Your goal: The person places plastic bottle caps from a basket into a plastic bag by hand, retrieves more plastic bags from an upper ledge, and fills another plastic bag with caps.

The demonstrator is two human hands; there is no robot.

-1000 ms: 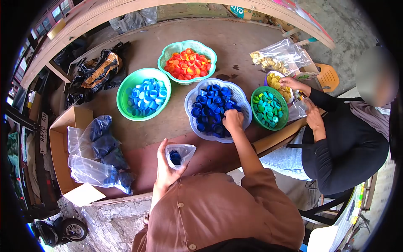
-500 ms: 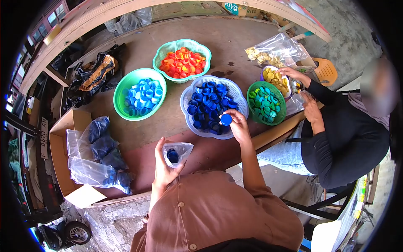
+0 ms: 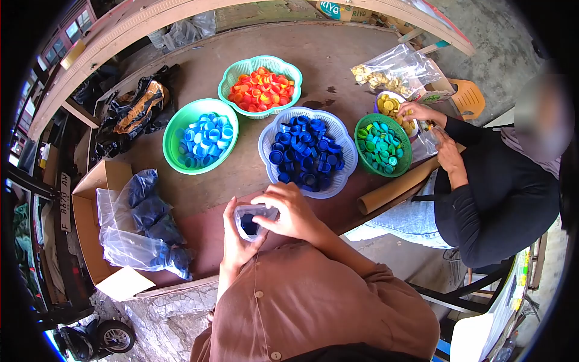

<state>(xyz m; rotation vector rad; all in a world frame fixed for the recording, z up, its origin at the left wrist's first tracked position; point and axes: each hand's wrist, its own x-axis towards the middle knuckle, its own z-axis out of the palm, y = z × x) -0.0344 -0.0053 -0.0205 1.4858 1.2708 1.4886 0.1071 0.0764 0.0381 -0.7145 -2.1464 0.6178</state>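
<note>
A small clear plastic bag (image 3: 246, 218) with dark blue caps inside is held upright by my left hand (image 3: 234, 242), fingers wrapped round it. My right hand (image 3: 292, 212) is over the bag's mouth, thumb and fingers curved; whether a cap is between them is hidden. Just beyond my hands stands a pale blue basket (image 3: 345, 134) full of dark blue caps (image 3: 306, 148). To its left is a green bowl (image 3: 170, 151) of light blue caps (image 3: 205, 140). Behind sits a mint basket (image 3: 226, 73) of orange and red caps (image 3: 262, 89).
A green basket (image 3: 391, 173) of green caps is at the right. Beside it a co-worker's hands (image 3: 449, 151) handle yellow caps (image 3: 389, 107) and a clear bag. On the left, an open carton (image 3: 87, 226) holds filled bags (image 3: 151, 211); a black plastic bag (image 3: 136, 108) lies behind.
My right hand dipped into the dark blue caps, lifted one out, and has come back left to the small bag. My left hand has stayed nearly in place.
</note>
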